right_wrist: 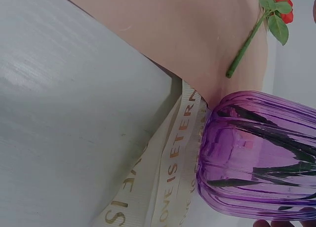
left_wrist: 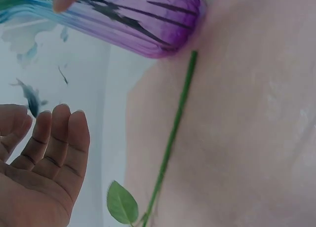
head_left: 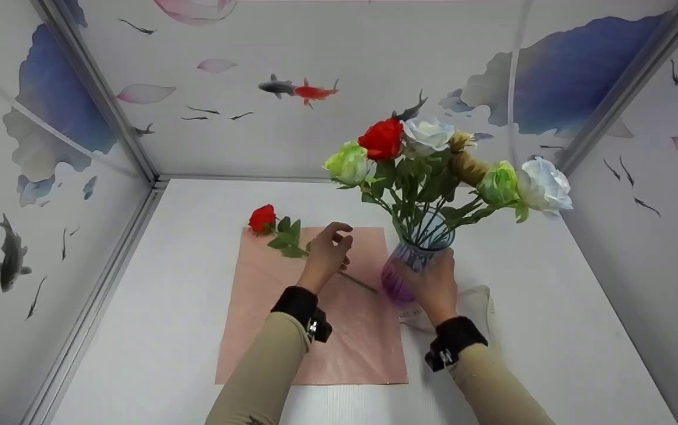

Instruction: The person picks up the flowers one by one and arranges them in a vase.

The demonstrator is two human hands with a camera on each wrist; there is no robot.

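Observation:
My right hand [head_left: 438, 286] grips a ribbed glass vase [head_left: 399, 282], purple at the bottom and bluish towards the mouth. In the vase stand several artificial roses: a red rose [head_left: 381, 140], white ones and light green ones, with a brownish-yellow flower among them. A single red rose [head_left: 262, 219] lies on pink wrapping paper [head_left: 353, 336], its cut stem [left_wrist: 170, 143] pointing towards the vase's base. Over that stem hovers my left hand [head_left: 328, 252], its fingers loosely bent and holding nothing. In the right wrist view only the right fingertips [right_wrist: 274, 223] show beneath the vase.
A cream ribbon [right_wrist: 173, 177] with gold lettering lies on the white table [head_left: 551, 330], beside the paper and vase. Printed white panels [head_left: 374, 53] wall in the back and both sides of the table.

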